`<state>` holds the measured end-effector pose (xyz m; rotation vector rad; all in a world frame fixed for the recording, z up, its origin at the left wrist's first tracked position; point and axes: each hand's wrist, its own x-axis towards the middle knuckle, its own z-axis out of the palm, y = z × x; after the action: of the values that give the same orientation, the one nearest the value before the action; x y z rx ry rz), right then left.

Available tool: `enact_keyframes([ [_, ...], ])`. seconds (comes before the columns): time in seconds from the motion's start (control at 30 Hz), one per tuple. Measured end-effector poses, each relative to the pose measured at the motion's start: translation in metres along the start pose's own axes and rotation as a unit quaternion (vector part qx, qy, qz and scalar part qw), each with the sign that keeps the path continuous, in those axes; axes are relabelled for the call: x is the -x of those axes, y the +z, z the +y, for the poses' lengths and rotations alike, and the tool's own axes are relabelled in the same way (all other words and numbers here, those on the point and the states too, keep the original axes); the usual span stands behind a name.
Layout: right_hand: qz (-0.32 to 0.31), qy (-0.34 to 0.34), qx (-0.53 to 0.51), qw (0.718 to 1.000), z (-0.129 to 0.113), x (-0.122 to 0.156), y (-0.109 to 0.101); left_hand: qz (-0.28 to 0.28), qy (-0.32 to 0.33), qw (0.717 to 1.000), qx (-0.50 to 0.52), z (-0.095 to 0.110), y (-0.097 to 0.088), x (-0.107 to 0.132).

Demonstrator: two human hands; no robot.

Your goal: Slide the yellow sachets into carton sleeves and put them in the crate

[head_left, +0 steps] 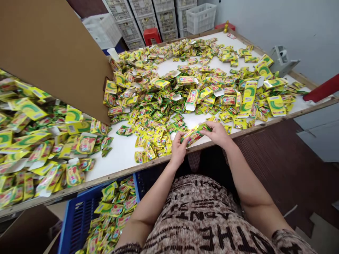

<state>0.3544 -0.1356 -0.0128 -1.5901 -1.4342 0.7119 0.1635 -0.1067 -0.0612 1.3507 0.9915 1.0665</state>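
My left hand (178, 148) and my right hand (217, 133) are closed together on a small stack of yellow-green sachets (195, 134) at the near edge of the white table (120, 151). The left hand grips the stack's left end, the right hand pinches its right end. A heap of loose sachets (156, 130) lies just left of and behind my hands. Flat yellow cartons (249, 95) are mixed among the sachets farther back on the right.
A brown cardboard flap (55, 53) rises over the table's left part, with more sachets and cartons (34, 144) heaped below it. A blue crate (76, 222) with sachets stands under the table's edge. White crates (201, 17), a red stool (152, 35) and a tape dispenser (282, 60) stand behind.
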Motion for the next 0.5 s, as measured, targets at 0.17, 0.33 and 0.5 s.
enact_keyframes([
  [0.17, -0.042, -0.038, 0.104, 0.993, -0.015, -0.002, -0.02, -0.142, -0.002, 0.989, -0.045, 0.009, -0.013, -0.013],
  [0.33, -0.118, -0.149, 0.128, 0.973, -0.025, -0.002, -0.012, -0.288, 0.009, 0.953, -0.098, 0.022, -0.011, -0.035],
  [0.5, -0.057, -0.159, 0.173, 0.97, -0.022, -0.008, 0.001, -0.237, -0.009, 0.971, -0.041, 0.011, -0.002, -0.036],
])
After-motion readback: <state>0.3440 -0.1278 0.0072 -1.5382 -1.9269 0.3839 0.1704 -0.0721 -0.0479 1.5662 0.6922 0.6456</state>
